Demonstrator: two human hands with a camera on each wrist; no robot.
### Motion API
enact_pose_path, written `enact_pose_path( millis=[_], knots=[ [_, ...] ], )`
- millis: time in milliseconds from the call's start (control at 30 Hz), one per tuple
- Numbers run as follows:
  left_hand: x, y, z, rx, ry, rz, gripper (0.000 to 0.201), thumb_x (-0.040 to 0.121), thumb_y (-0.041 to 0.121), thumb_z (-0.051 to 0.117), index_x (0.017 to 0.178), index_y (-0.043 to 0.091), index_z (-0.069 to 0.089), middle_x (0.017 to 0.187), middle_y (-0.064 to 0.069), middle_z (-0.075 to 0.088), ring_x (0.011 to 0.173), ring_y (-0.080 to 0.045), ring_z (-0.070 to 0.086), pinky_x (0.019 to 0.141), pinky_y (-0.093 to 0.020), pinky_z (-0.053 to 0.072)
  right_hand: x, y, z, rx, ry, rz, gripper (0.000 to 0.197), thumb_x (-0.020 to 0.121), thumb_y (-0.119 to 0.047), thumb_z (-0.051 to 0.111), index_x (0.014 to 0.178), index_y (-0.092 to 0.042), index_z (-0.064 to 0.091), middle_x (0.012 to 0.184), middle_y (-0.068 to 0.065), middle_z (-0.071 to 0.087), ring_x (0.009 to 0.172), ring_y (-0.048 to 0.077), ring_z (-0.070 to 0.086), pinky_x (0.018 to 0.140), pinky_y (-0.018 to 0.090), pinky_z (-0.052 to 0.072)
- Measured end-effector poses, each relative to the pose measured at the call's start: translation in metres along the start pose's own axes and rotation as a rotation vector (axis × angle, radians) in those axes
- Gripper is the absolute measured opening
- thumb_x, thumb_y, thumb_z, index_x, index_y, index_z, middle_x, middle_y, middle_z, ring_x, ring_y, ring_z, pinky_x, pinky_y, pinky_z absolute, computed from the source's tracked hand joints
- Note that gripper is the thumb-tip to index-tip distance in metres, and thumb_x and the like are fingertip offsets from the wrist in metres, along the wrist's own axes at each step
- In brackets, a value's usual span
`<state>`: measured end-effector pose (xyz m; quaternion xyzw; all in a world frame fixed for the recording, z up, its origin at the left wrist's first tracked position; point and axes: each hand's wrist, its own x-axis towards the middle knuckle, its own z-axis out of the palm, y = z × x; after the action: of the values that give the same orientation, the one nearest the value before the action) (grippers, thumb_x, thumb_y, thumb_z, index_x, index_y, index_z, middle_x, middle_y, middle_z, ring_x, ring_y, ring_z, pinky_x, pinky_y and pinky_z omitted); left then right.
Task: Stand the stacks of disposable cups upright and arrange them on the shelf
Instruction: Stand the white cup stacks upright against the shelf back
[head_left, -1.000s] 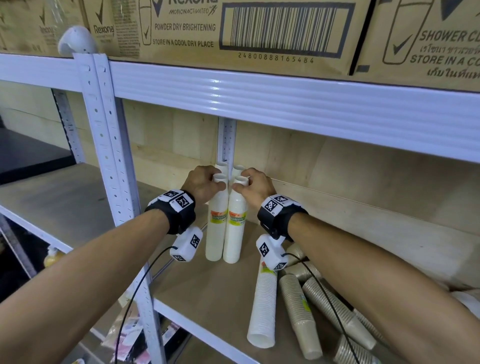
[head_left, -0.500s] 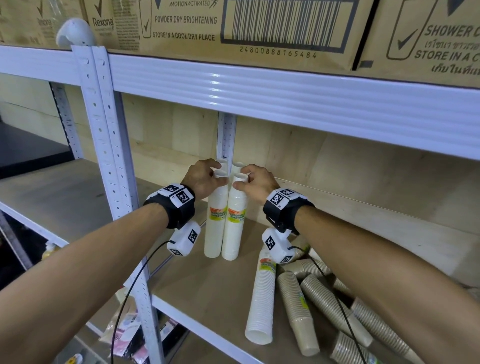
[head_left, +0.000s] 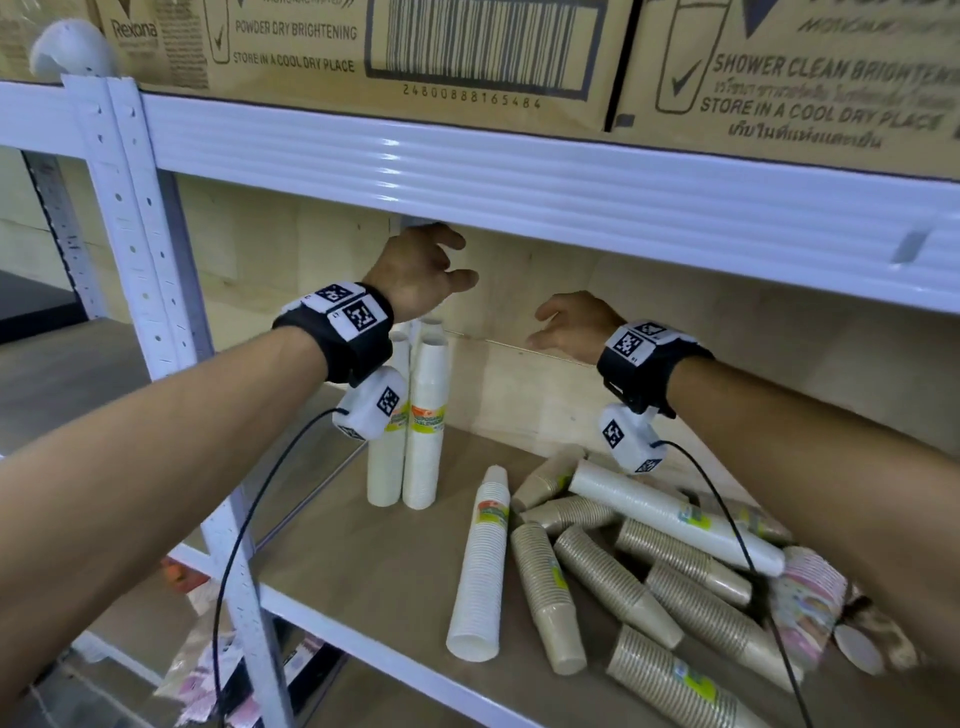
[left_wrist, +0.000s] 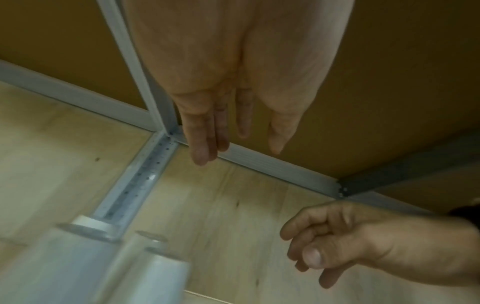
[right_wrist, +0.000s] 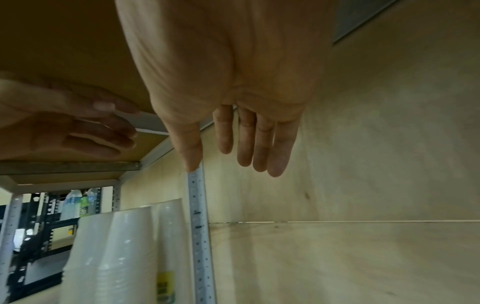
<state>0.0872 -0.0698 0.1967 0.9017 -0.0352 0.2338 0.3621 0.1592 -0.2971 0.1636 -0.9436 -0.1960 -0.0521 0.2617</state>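
Several white cup stacks (head_left: 423, 415) stand upright together at the back left of the wooden shelf (head_left: 374, 566), beside the rear post; they show blurred in the left wrist view (left_wrist: 155, 273) and in the right wrist view (right_wrist: 116, 253). My left hand (head_left: 421, 265) hovers above them, fingers relaxed and empty (left_wrist: 221, 139). My right hand (head_left: 566, 325) hangs to their right, also empty, its fingers straight (right_wrist: 249, 148). One white stack (head_left: 480, 566) lies on the shelf in front. A heap of brown stacks (head_left: 613, 587) and another white stack (head_left: 670, 514) lie at the right.
The upper shelf's white beam (head_left: 519, 182) runs just above my hands, with cardboard boxes (head_left: 415, 47) on it. A white front post (head_left: 140, 249) stands at the left. A patterned pink stack (head_left: 810, 592) lies at the heap's right end.
Both hands have let go of the upright white stacks and lifted off them; the left rose, the right drew away to the right. The camera moved closer.
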Motion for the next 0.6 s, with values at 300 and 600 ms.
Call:
enact_pose_path(
  millis=[300,600],
  knots=[
    [-0.027,0.027,0.07,-0.031,-0.287,0.03,0.051,0.083,0.038,0.074,0.128,0.023,0.057,0.104,-0.001,0.064,0.096,-0.016,0.062,0.079,-0.023,0.046,-0.057,0.091,-0.013,-0.065,-0.041,0.192,0.058,0.074,-0.039,0.081,0.125,-0.023,0.059,0.121,0.002,0.059,0.109,0.018,0.058,0.094,0.029,0.046],
    [-0.075,-0.01,0.148,0.045,-0.505,-0.141,0.059,0.081,0.039,0.076,0.132,0.02,0.053,0.112,-0.005,0.064,0.098,-0.016,0.058,0.085,-0.026,0.044,-0.118,0.18,0.005,-0.174,-0.219,0.38,0.072,0.078,-0.04,0.078,0.14,-0.02,0.048,0.139,0.005,0.05,0.127,0.024,0.05,0.104,0.033,0.042]
  ],
)
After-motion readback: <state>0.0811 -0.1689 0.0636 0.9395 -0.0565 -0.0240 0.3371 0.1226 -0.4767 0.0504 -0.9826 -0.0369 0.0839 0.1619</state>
